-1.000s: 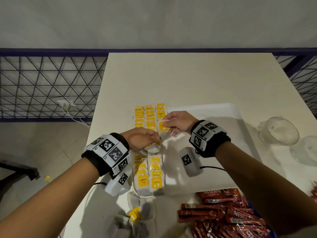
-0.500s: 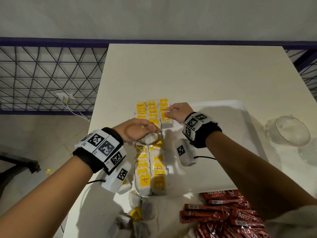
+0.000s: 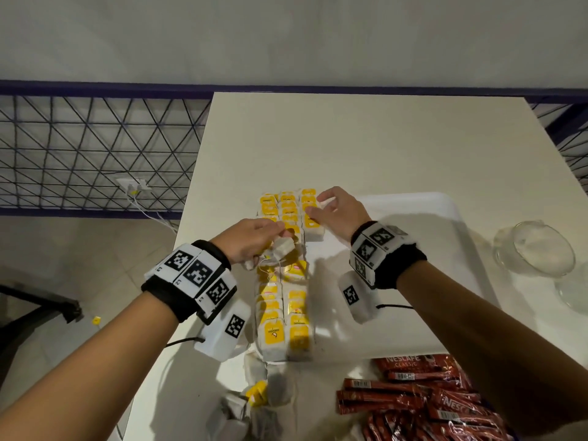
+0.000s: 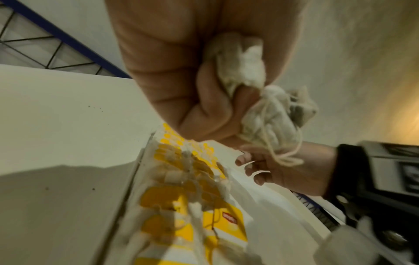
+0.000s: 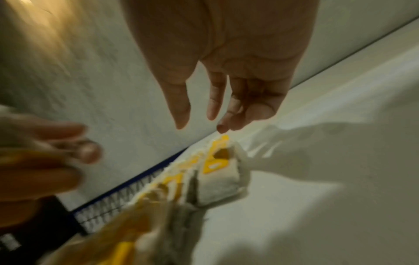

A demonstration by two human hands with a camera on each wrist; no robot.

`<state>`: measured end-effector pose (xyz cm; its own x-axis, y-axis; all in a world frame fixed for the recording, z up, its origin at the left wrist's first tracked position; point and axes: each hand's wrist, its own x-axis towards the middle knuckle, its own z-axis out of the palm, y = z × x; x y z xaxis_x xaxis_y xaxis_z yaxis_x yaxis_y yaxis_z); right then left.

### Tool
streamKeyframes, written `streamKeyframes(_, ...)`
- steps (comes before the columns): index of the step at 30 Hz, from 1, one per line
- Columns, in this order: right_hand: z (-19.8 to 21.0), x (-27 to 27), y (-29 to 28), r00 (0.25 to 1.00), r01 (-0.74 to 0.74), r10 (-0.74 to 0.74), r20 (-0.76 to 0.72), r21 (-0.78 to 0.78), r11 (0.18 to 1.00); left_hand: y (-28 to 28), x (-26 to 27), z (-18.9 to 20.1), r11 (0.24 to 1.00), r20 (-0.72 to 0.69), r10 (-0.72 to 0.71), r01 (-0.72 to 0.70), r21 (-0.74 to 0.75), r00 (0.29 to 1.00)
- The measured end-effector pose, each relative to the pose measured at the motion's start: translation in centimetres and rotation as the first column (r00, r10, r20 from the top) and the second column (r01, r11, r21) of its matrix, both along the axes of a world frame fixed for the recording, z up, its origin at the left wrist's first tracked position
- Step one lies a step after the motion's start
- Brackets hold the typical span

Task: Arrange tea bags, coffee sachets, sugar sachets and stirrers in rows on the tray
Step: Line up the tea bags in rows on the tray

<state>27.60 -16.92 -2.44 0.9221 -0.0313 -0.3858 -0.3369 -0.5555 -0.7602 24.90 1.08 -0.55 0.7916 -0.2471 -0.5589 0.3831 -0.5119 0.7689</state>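
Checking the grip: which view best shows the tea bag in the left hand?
The left wrist view: the tea bag fills it, pinched by the left hand, string dangling. The head view shows it small under the knuckles; the right wrist view only blurs it.

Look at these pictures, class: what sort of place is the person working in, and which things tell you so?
Probably a plain indoor workroom, not a kitchen, though that is a guess: a bare white table stands against a blank wall, a dark metal lattice railing runs beside it, and a wall socket with cables sits low down.

Dim, warm-tinted light; soft arm shadows fall across the counter point(image 3: 366, 148). Both wrist views are motion-blurred, and straight edges bow outward.
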Motion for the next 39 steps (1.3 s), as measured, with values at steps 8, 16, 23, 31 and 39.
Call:
streamKeyframes(8,4.2,-5.8,1.6,0.928,-0.105,0.238,-0.288,0.411,0.906,-1.5,-1.7,1.0,0.989,0.079,0.146,-0.147,0.003,0.986)
streamKeyframes(16,5.3,-7.5,1.3,0.952,0.195,0.03,-0.306,0.674,0.713,-1.7,-4.1,1.4,0.917,-0.217,0.325,-0.363,-0.165,0.92)
streamKeyframes(23,5.9,-8.5,0.7,0.959,0.17,0.048,-0.281,0.699,0.695,-2.0,-5.5,1.7,0.839,-0.478,0.288,-0.46,-0.292,0.83)
streamKeyframes(31,6.1,-8.4,-0.5,0.987,0.135,-0.056,-0.153,0.573,0.808,-1.8,-5.1,2.2,0.864,-0.23,0.345,-0.403,-0.301,0.91)
streamKeyframes(39,4.6,-8.9,0.3,0.863,-0.255,0.266,0.43,-0.083,0.963,-3.7,-5.6,3.3,0.9,-0.131,0.26,-0.289,-0.325,0.957)
